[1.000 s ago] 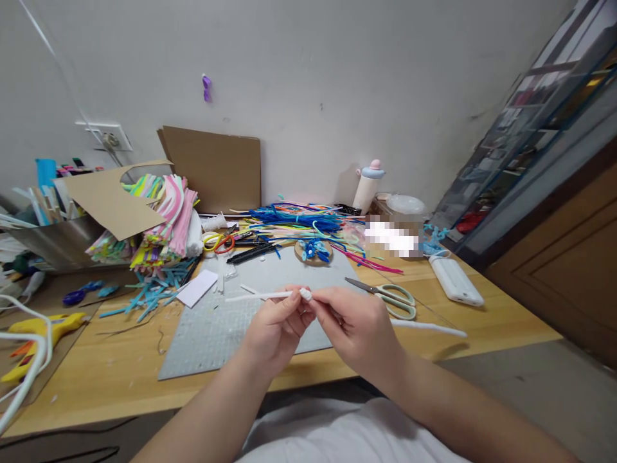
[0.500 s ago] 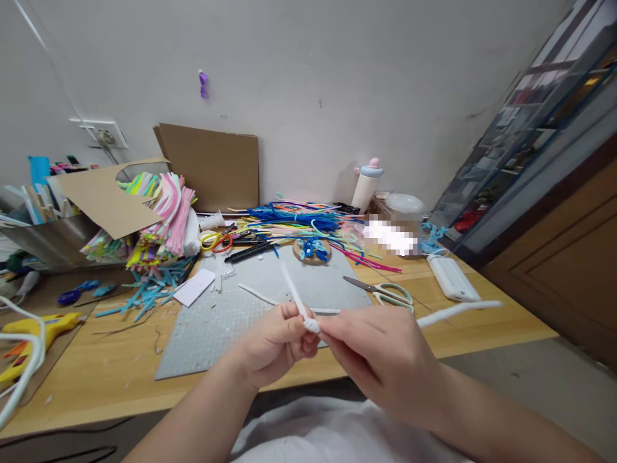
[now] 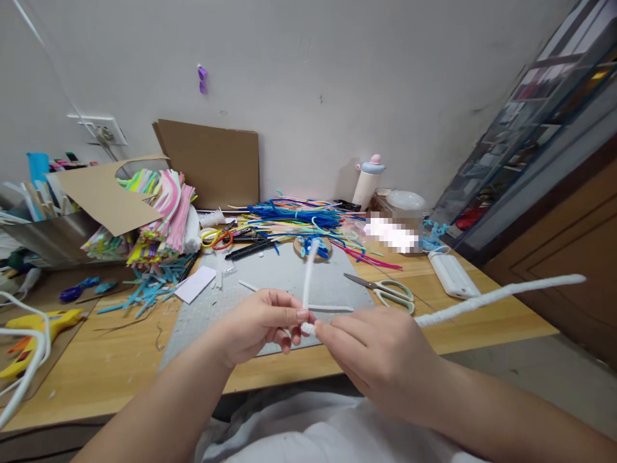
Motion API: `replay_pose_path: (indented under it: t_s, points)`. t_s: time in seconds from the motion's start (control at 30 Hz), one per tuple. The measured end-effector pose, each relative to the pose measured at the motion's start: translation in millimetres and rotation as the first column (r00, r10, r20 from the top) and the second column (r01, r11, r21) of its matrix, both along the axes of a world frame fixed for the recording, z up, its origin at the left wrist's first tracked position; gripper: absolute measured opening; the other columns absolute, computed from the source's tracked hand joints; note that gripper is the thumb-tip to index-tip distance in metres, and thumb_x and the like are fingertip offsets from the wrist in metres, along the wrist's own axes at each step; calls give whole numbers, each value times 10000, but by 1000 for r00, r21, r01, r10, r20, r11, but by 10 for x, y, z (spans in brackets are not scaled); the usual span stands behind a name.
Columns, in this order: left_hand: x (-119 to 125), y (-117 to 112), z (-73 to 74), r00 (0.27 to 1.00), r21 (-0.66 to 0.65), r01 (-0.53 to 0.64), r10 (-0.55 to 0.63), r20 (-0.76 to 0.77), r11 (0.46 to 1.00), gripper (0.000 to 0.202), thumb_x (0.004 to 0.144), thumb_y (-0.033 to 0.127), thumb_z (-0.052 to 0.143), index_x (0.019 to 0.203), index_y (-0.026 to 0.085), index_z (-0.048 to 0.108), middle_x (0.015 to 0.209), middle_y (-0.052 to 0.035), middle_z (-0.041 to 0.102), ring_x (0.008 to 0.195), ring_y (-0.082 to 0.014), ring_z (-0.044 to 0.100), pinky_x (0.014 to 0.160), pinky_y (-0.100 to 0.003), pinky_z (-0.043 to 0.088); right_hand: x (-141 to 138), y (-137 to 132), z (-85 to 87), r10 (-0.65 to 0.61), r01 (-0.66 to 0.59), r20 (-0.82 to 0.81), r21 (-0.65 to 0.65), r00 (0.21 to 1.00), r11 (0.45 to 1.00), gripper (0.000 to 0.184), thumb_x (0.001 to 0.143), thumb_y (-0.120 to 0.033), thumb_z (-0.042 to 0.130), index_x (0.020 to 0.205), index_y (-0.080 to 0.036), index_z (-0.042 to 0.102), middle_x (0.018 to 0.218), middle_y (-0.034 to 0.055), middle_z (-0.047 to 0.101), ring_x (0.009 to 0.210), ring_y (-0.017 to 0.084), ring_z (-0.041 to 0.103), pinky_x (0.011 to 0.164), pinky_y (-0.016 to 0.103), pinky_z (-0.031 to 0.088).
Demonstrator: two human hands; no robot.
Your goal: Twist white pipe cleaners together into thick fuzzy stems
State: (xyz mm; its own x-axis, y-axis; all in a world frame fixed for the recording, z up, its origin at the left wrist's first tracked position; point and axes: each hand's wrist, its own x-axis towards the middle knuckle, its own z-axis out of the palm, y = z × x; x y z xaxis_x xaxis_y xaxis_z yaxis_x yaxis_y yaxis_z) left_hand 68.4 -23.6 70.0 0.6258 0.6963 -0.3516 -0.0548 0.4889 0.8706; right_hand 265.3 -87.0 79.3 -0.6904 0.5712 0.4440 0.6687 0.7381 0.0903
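A white pipe cleaner (image 3: 310,276) stands up from between the thumb and fingers of my left hand (image 3: 263,325), which pinches it. Its lower end is wound into a small white coil (image 3: 308,328) between both hands. My right hand (image 3: 378,354) is closed, thumb and forefinger pinching at the right side of that coil. A long, fluffy white length (image 3: 501,296) sticks out to the right beyond my right hand; how it joins the coil is hidden by the hand. Another white pipe cleaner (image 3: 330,308) lies behind my hands on the grey cutting mat (image 3: 193,334).
Green-handled scissors (image 3: 385,289) lie right of the mat, near a white power bank (image 3: 453,275). Behind are blue pipe cleaners (image 3: 294,215), a round wooden piece with blue shapes (image 3: 313,247) and a bottle (image 3: 369,183). A yellow glue gun (image 3: 48,334) is at left.
The upright white strand has swung from leaning left to nearly vertical. The long white length at right now reaches farther right and higher. My left hand has shifted slightly left.
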Motion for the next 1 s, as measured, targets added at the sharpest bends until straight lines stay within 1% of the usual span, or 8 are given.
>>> replay_pose_path:
  t_s: [0.23, 0.37, 0.53, 0.63, 0.73, 0.83, 0.93, 1.0]
  points:
    - [69, 88, 70, 985, 241, -21, 61, -160, 970, 170, 604, 268, 745, 575, 143, 633, 517, 6, 590, 462, -68, 471, 395, -165, 295, 30, 25, -83, -21, 24, 41, -56, 999, 998, 203, 827, -130, 460, 985, -188, 575, 714, -2, 617, 580, 144, 479, 530, 303, 198]
    - [116, 56, 76, 976, 375, -62, 136, -172, 925, 134, 611, 248, 728, 585, 145, 646, 545, 1, 617, 529, -96, 511, 519, -208, 378, 25, 41, -92, -59, 62, 38, -77, 998, 995, 185, 830, -122, 450, 940, -196, 580, 686, -4, 611, 548, 137, 462, 527, 296, 193]
    - [122, -70, 52, 929, 621, -130, 313, -196, 773, 140, 705, 288, 677, 663, 155, 684, 635, -19, 643, 606, -128, 526, 567, -241, 376, 8, 59, -95, -180, 169, -77, -135, 981, 976, 181, 865, -137, 424, 790, -180, 583, 605, 3, 586, 536, 124, 495, 517, 274, 229]
    - [143, -179, 18, 927, 668, -252, 372, -40, 700, 105, 739, 267, 666, 704, 174, 697, 734, -31, 665, 734, -155, 568, 667, -257, 413, -7, 60, -99, -241, 212, -233, -144, 942, 967, 174, 883, -180, 440, 828, -178, 606, 642, 13, 627, 570, 122, 549, 535, 254, 284]
    - [194, -267, -46, 886, 601, -441, 432, 170, 667, 48, 716, 222, 695, 686, 185, 696, 792, -26, 651, 833, -160, 565, 743, -251, 414, -42, 45, -109, -252, 223, -382, -119, 889, 968, 153, 880, -199, 469, 898, -181, 620, 687, 12, 656, 579, 118, 572, 547, 241, 322]
    - [245, -300, -110, 844, 375, -533, 442, 305, 759, 56, 682, 204, 722, 645, 182, 687, 732, 1, 607, 762, -115, 536, 696, -205, 398, -87, 22, -125, -231, 222, -475, -75, 849, 972, 129, 867, -181, 497, 910, -174, 619, 679, 4, 652, 551, 109, 552, 546, 237, 341]
    - [272, -285, -157, 862, 40, -421, 386, 329, 906, 95, 652, 212, 741, 629, 154, 668, 662, 9, 574, 660, -81, 505, 621, -176, 379, -108, -3, -133, -170, 188, -502, -15, 848, 982, 129, 851, -147, 514, 932, -162, 613, 657, 2, 638, 545, 109, 539, 549, 241, 350]
    - [277, -264, -185, 883, -153, -283, 319, 344, 947, 128, 612, 201, 764, 640, 133, 660, 623, 8, 562, 605, -68, 492, 585, -167, 370, -100, -24, -122, -93, 115, -477, 17, 874, 993, 162, 842, -121, 512, 971, -149, 606, 692, 16, 650, 584, 117, 558, 562, 245, 360]
